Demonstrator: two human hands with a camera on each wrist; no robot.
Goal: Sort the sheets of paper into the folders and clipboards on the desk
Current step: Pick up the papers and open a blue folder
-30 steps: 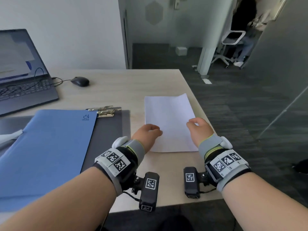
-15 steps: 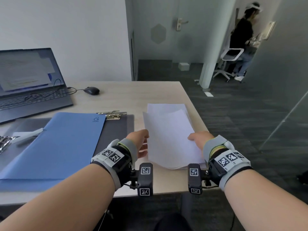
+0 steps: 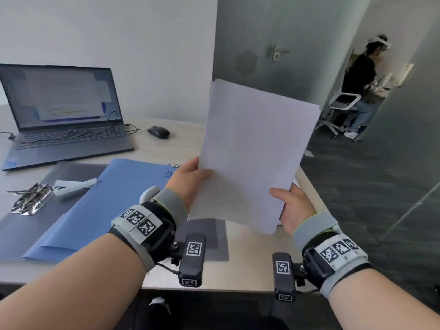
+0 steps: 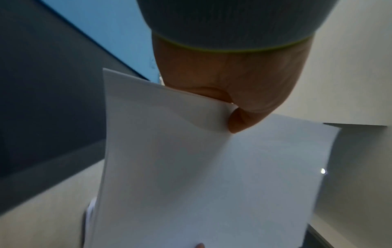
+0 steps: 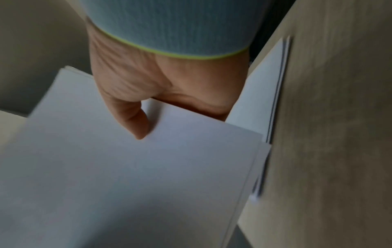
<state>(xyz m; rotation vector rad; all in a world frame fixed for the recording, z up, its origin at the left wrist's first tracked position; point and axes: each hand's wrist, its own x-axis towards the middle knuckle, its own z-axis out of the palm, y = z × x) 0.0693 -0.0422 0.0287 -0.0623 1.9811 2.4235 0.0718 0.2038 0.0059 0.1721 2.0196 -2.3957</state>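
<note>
A thin stack of blank white sheets point(image 3: 252, 148) is held up nearly upright above the desk's right side. My left hand point(image 3: 190, 179) pinches its left edge, thumb on the front point(image 4: 239, 122). My right hand point(image 3: 289, 206) grips the lower right edge, thumb on the front point(image 5: 135, 120). More white sheets point(image 5: 263, 100) lie flat on the desk under the right hand. A blue folder point(image 3: 102, 206) lies closed on a dark grey clipboard point(image 3: 207, 236) to the left. Another grey clipboard point(image 3: 28, 220) lies further left, partly under the folder.
An open laptop point(image 3: 64, 110) and a black mouse point(image 3: 158, 132) sit at the back of the desk point(image 3: 250, 265). A pile of metal clips point(image 3: 28, 198) and a white strip point(image 3: 76, 184) lie at the left. A person stands far right by a white chair point(image 3: 342, 103).
Both hands took hold of the top sheets and lifted them off the pile, tilting them upright. The head view rose, showing more of the laptop and room.
</note>
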